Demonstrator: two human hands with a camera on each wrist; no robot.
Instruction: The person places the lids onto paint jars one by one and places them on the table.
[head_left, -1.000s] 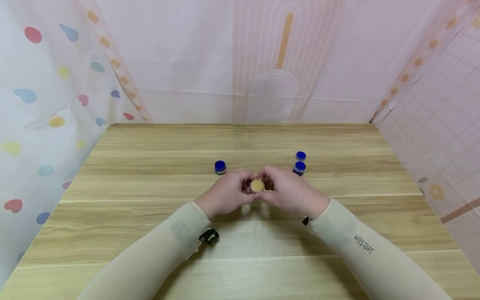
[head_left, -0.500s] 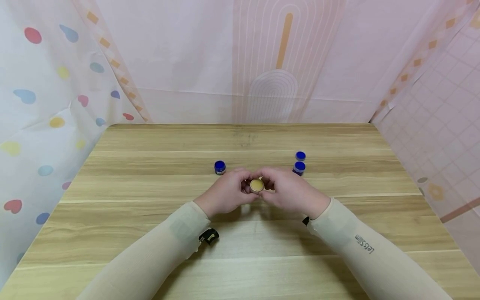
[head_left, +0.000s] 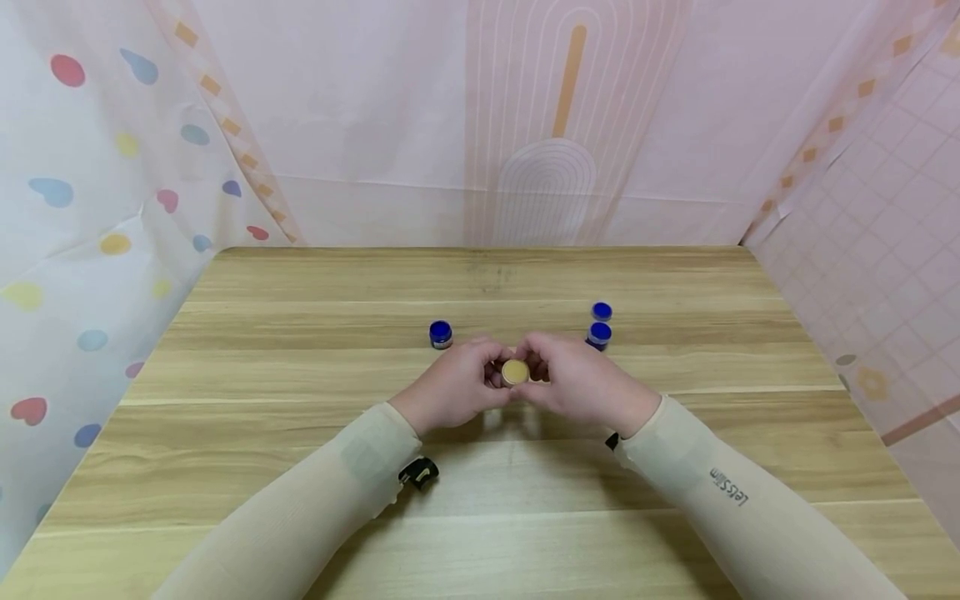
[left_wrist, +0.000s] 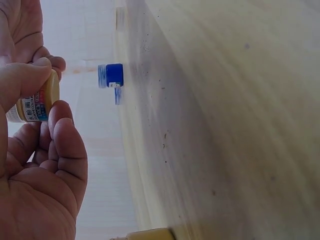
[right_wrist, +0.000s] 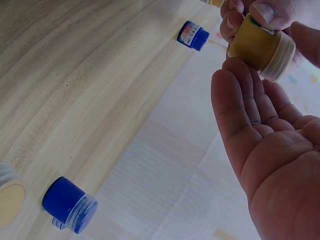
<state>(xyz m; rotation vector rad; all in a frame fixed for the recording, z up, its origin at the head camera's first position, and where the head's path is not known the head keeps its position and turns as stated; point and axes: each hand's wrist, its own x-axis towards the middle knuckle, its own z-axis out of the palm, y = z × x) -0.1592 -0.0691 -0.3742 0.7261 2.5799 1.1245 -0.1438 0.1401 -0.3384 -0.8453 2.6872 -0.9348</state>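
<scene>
A small jar of yellow gouache paint (head_left: 515,372) is held between both hands over the middle of the table, its round top facing up. My left hand (head_left: 457,385) grips it from the left; in the left wrist view, the thumb lies across the printed label of the jar (left_wrist: 35,106). From the other side my right hand (head_left: 577,382) pinches it. The right wrist view shows a clear ridged lid (right_wrist: 278,59) on the jar, with the right fingertips against the jar's side. The fingers hide part of the jar.
Beyond the left hand stands a blue paint jar (head_left: 440,334), its bare threaded neck (right_wrist: 202,40) visible. Beyond the right hand is another blue jar (head_left: 598,335) with a ridged clear lid (right_wrist: 81,214). A loose blue-stained lid (head_left: 602,311) lies just behind it. Patterned cloth (head_left: 375,125) hangs behind the table.
Both hands stay in place around the jar. The jar tilts slightly and shifts a little between the fingers; the blue jars and loose lid have not moved.
</scene>
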